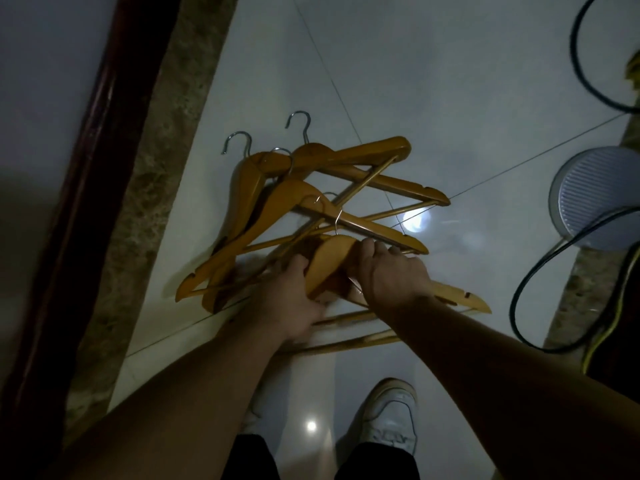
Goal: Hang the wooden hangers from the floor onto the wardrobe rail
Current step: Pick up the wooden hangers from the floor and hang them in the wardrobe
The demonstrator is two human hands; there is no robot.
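On the tiled floor (pixel 450 81) lie piled wooden hangers (pixel 277 199), a black cable (pixel 516 299), a ribbed disc (pixel 595 195).

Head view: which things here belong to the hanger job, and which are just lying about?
Job: wooden hangers on the floor; nearest hanger, gripped by left hand and right hand.
Lying about: black cable; round ribbed grey disc; white shoe.
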